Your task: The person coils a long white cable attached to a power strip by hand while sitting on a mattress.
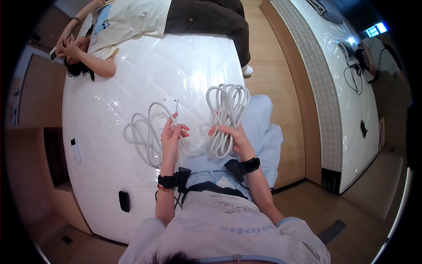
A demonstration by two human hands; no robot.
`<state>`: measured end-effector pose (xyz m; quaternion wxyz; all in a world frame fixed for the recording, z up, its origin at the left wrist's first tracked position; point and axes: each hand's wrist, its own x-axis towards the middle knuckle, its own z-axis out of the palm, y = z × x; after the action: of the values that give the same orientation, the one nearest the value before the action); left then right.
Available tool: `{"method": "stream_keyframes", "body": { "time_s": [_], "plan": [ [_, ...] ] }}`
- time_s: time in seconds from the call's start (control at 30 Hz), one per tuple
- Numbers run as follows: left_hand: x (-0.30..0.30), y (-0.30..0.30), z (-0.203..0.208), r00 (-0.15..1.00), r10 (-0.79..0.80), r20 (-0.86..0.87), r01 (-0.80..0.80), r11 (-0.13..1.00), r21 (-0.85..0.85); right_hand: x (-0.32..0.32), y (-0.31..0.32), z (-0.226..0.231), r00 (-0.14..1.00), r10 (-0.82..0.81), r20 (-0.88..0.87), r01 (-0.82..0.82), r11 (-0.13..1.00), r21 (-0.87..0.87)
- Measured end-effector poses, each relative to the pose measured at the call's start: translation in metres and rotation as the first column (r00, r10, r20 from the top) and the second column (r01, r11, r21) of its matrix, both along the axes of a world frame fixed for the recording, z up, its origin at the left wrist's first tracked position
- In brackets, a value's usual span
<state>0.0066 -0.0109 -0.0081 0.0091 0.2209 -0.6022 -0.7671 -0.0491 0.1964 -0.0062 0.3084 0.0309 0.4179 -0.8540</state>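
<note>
A long light-grey cable (pixel 229 99) is gathered into a bundle of several long loops, and my right hand (pixel 237 137) is closed around its lower middle. My left hand (pixel 170 135) has its fingers curled on a single strand of the same cable, a short way left of the bundle. Looser loops of the cable spread over the mattress beyond and left of that hand. Just past my left fingers lies a white, flat piece with small dark dots (pixel 169 101), partly hidden by the cable; it resembles a power strip. Black straps with small boxes circle both wrists.
I sit on a plastic-covered white mattress (pixel 101 185). A person (pixel 132 22) lies across its far end holding a phone. A black case (pixel 124 201) lies at left. Across a strip of wooden floor (pixel 281 132), a second mattress (pixel 338 88) holds dark cables; another person is at far right.
</note>
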Motion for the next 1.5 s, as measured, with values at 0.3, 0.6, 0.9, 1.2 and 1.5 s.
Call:
{"method": "stream_keyframes", "body": {
  "time_s": [0.3, 0.6, 0.9, 1.2, 1.5],
  "plan": [
    [0.001, 0.045, 0.017, 0.836, -0.526, -0.157, 0.235, 0.602, -0.763, 0.004, -0.009, 0.001, 0.992, -0.116, 0.04, 0.116, 0.993, -0.008],
    [0.007, 0.049, 0.024, 0.874, -0.482, -0.057, 0.248, 0.545, -0.801, 0.005, -0.007, -0.007, 0.994, -0.113, -0.007, 0.113, 0.982, 0.152],
    [0.017, 0.016, -0.005, 0.938, -0.318, 0.141, 0.247, 0.322, -0.914, 0.005, -0.004, -0.004, 0.982, -0.146, 0.118, 0.15, 0.988, -0.03],
    [0.004, -0.001, 0.04, 0.89, -0.344, 0.3, 0.421, 0.872, -0.25, -0.003, 0.008, -0.004, 0.957, -0.291, 0.018, 0.292, 0.955, -0.059],
    [0.011, -0.016, 0.041, 0.992, -0.12, 0.025, 0.102, 0.697, -0.71, -0.003, 0.004, 0.003, 0.952, -0.305, 0.003, 0.305, 0.952, 0.035]
  ]
}}
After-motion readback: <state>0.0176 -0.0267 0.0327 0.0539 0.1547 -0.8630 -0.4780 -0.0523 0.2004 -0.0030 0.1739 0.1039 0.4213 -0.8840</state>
